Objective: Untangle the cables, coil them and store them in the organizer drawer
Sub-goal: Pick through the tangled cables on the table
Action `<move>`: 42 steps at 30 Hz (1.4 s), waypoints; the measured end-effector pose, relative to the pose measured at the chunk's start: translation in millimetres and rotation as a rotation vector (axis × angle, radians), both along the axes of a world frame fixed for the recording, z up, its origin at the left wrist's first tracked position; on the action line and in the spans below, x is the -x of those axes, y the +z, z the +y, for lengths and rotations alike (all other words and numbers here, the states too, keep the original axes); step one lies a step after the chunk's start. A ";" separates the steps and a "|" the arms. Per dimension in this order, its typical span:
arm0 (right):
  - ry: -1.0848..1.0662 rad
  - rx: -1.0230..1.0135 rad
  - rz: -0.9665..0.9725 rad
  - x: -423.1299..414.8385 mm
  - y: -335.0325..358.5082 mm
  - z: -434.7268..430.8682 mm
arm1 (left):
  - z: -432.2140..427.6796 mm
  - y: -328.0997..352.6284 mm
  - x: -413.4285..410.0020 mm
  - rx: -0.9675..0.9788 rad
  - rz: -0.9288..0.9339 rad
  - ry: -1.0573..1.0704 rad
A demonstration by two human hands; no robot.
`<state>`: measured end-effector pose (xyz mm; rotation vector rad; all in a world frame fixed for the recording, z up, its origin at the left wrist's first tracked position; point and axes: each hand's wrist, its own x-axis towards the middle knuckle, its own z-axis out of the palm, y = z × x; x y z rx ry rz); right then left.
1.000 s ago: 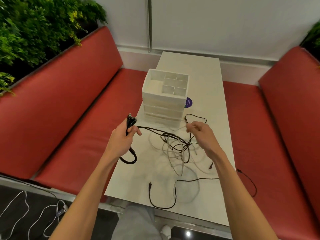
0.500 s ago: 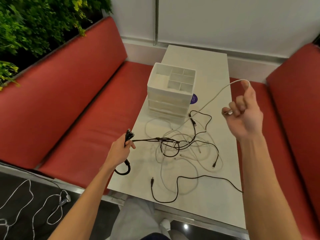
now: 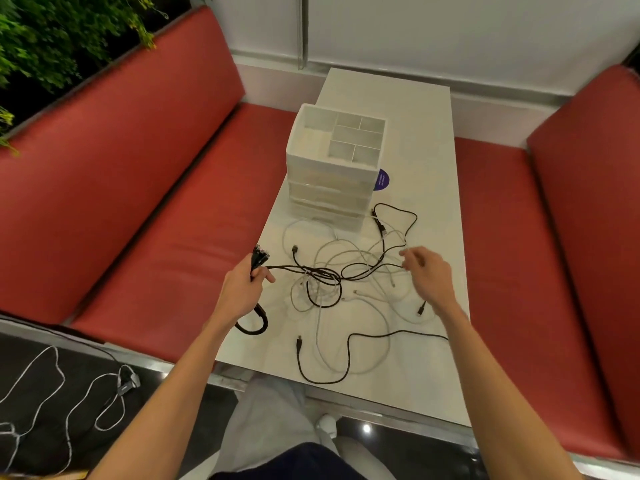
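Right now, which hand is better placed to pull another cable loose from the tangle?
The right hand: it hovers at the edge of the tangle, its fingers blurred, while the left hand is occupied, gripping the black cable bundle.

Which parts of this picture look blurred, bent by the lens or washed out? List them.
Head view: the fingers of the right hand smear with motion blur; the red bench edges bow from the wide lens; the white cables fade against the white table; the floor shows a glare spot.
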<state>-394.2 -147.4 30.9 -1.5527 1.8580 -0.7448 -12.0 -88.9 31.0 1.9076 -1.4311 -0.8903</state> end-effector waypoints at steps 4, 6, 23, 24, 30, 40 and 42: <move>-0.007 -0.082 0.058 -6.3 -54.9 30.1 | 7.2 3.0 5.3 0.023 -0.004 -0.030; 0.008 -0.114 0.097 -15.9 -63.1 46.6 | 10.6 1.8 5.8 0.025 -0.017 -0.044; 0.581 -0.160 0.490 -173.8 -78.8 152.6 | 44.4 -10.0 25.5 -0.062 -0.025 -0.033; 0.568 -0.170 0.514 -174.9 -84.2 154.1 | 46.1 -10.5 24.9 -0.065 -0.011 -0.022; 0.456 -0.169 0.487 -162.8 -90.7 153.6 | 60.1 -7.2 21.3 -0.045 0.022 0.015; 0.124 0.035 -0.495 -131.6 18.1 137.7 | 71.2 38.4 35.4 0.159 0.459 0.125; 0.127 0.083 -0.608 -136.8 48.1 134.7 | 71.4 51.3 41.8 0.165 0.613 0.117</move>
